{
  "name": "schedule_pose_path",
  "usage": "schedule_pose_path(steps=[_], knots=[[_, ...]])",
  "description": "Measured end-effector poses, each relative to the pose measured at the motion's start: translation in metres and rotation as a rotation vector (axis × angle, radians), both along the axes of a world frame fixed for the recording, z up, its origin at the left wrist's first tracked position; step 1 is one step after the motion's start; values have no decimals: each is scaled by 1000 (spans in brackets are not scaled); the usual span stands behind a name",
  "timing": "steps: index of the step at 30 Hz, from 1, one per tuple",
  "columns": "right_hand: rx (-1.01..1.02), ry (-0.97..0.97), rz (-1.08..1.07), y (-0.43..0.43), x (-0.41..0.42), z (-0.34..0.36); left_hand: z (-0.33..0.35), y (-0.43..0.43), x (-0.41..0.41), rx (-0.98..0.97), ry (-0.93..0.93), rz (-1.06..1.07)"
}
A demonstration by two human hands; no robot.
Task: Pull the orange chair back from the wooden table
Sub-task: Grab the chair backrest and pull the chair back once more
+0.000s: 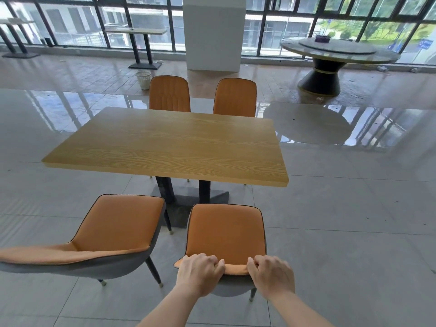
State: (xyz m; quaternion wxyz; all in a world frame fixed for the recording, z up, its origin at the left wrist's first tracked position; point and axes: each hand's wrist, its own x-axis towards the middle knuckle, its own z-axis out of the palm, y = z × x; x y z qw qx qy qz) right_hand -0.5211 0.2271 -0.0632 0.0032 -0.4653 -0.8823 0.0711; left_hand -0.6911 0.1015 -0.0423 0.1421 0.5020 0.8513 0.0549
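An orange chair [225, 232] with a grey shell and dark legs stands right in front of me, its seat clear of the near edge of the wooden table [169, 145]. My left hand [200, 271] grips the top of the chair's backrest on the left. My right hand [271, 273] grips the same backrest top on the right. Both sets of fingers curl over the orange padding.
A second orange chair [113, 230] stands to the left, also away from the table. Two more orange chairs [169, 94] [234, 97] sit at the far side. A round table [339, 53], a white pillar [213, 34] and a waste basket [143, 79] stand further back on the glossy tiled floor.
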Motion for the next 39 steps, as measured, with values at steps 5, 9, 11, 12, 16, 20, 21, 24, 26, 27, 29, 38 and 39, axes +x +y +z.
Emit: schedule_pose_path(steps=[5,9,11,12,16,20,21,24,26,27,29,38,39], knots=[[0,-5,-1,2,-6,1,-5,3,-9,7,-4,-20],[2,6,-7,1,-12,3,-5,4,-16,-6,-22,-29],[-6,4,-12,1,-14,3,-3,4,-18,-19,-22,-32],[-5,4,-14,0,-14,3,-3,4,-17,-26,-18,-34],[2,6,-22,-3,-13,3,-5,0,-15,1,4,-26],[23,-12,-20,-3,-13,3,-6,-1,-15,16,16,-40],[22,-16,-17,-2,-13,3,-5,0,-16,16,14,-43],[14,-18,-4,2,-15,6,-6,4,-18,7,7,-41],[16,-18,-3,4,-17,7,-7,7,-19,5,10,-38],[16,-16,-6,5,-17,7,-8,8,-20,4,12,-35],[11,-13,-8,7,-18,6,-8,9,-21,1,7,-28],[-14,4,-23,13,-24,10,-9,17,-26,-13,-17,-9],[-16,4,-24,13,-24,11,-9,18,-26,-19,-20,-7]])
